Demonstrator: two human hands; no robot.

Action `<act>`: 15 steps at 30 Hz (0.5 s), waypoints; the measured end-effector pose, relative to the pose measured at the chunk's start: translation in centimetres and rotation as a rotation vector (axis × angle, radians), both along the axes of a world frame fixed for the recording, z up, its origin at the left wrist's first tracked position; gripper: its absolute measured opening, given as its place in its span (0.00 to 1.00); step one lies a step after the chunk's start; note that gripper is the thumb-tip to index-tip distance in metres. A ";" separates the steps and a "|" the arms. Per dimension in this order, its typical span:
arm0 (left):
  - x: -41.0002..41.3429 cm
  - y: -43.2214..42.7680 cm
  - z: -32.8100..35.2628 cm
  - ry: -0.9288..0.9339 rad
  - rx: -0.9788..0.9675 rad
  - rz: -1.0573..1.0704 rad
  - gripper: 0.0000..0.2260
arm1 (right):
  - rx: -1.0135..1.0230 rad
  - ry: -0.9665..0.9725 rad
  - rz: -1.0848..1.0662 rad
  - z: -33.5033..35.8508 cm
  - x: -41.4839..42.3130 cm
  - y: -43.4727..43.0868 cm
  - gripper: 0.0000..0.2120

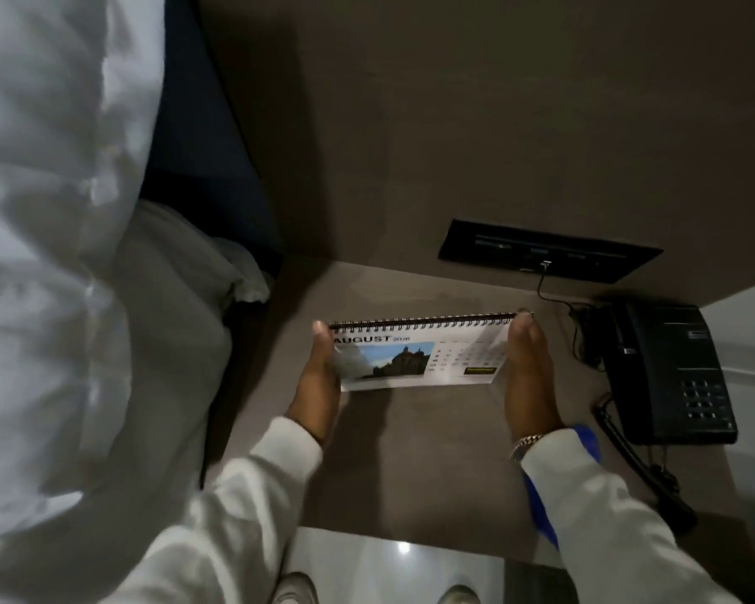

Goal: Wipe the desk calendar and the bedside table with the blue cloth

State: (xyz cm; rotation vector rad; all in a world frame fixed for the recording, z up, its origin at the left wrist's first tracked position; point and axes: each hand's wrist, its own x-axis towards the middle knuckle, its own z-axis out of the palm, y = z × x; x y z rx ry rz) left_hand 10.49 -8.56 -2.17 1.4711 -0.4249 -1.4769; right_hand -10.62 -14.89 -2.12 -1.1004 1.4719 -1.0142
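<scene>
A spiral-bound desk calendar (419, 355), showing an August page with a photo of a building, is held between both hands over the brown bedside table (432, 451). My left hand (319, 377) presses its left end and my right hand (528, 377) presses its right end, fingers flat along the sides. A strip of blue cloth (541, 512) hangs under my right forearm, beneath the white sleeve; most of it is hidden. I cannot tell whether the calendar's base touches the tabletop.
A black corded telephone (667, 372) sits at the table's right side, its coiled cord (641, 468) trailing toward the front edge. A black socket panel (545, 250) with a plugged cable is on the wall behind. White bedding (62, 255) fills the left.
</scene>
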 end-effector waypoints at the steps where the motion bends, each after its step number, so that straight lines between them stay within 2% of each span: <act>1: 1.0 -1.0 0.4 -0.031 0.029 -0.030 0.35 | -0.005 -0.009 0.007 0.0 0.3 -0.5 0.16; 2: 1.9 -2.1 0.4 -0.074 0.041 -0.065 0.40 | -0.009 -0.020 0.015 -0.1 0.5 -1.2 0.17; 4: 3.2 -4.5 0.6 -0.099 -0.008 -0.093 0.41 | -0.042 -0.059 0.008 -0.3 1.3 -2.7 0.19; 7: 4.8 -7.2 0.6 -0.056 -0.023 -0.100 0.39 | -0.078 -0.040 0.002 -0.7 2.7 -4.2 0.29; 9: 5.9 -8.4 0.9 0.010 -0.061 -0.102 0.32 | -0.103 0.009 -0.014 -0.9 4.4 -4.3 0.35; 10: 6.0 -9.2 0.9 -0.005 -0.063 -0.097 0.31 | -0.107 0.050 -0.042 -0.5 4.6 -4.8 0.35; 13: 5.3 -10.5 1.9 -0.040 -0.072 -0.083 0.36 | -0.153 0.095 -0.119 1.1 3.7 -5.4 0.28; 15: 5.2 -10.1 1.7 -0.157 -0.017 -0.068 0.36 | -0.136 0.144 -0.156 0.9 3.5 -5.2 0.25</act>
